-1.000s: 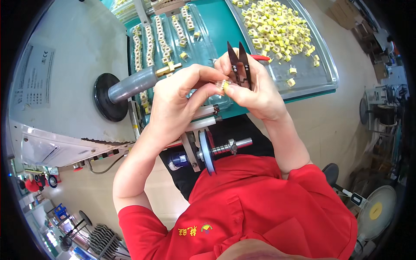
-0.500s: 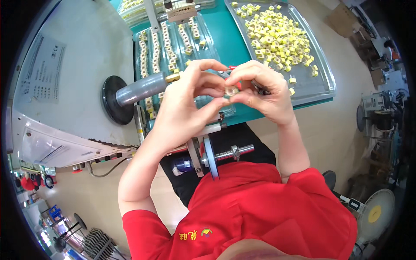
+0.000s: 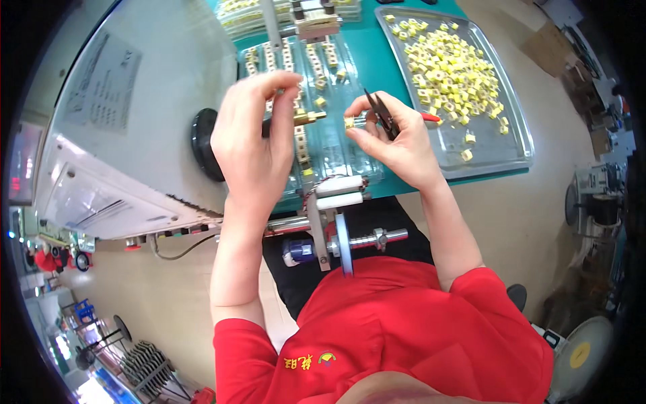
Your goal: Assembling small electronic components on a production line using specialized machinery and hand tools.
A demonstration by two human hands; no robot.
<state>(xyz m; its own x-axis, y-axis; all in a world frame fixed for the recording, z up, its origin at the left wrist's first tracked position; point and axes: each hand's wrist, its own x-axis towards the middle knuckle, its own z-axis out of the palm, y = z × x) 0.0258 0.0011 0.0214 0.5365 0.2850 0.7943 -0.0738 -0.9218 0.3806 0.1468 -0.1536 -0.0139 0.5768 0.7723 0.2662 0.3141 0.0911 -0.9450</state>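
My right hand (image 3: 400, 138) pinches a small yellow block, like a coil bobbin (image 3: 349, 123), between thumb and forefinger. Black snips (image 3: 381, 116) with a red handle end (image 3: 431, 118) lie tucked in the same hand, blades pointing up and left. My left hand (image 3: 252, 135) is raised in front of the machine's spindle, whose brass tip (image 3: 311, 118) sticks out past it. Its thumb and forefinger close together; anything between them is too fine to make out. Below, a clear ribbed tray (image 3: 343, 151) holds rows of similar bobbins (image 3: 315, 65).
A grey tray (image 3: 515, 145) heaped with loose yellow bobbins (image 3: 457, 74) stands at the right on the green tabletop (image 3: 383, 74). The white machine (image 3: 161, 81) fills the left. A bracket with white rollers (image 3: 340, 192) and a pale wheel (image 3: 344, 242) sits close to my body.
My hands, together around a small piece before, have parted. The left has swung left to the spindle; the right keeps the bobbin and snips. The whole view has shifted a little.
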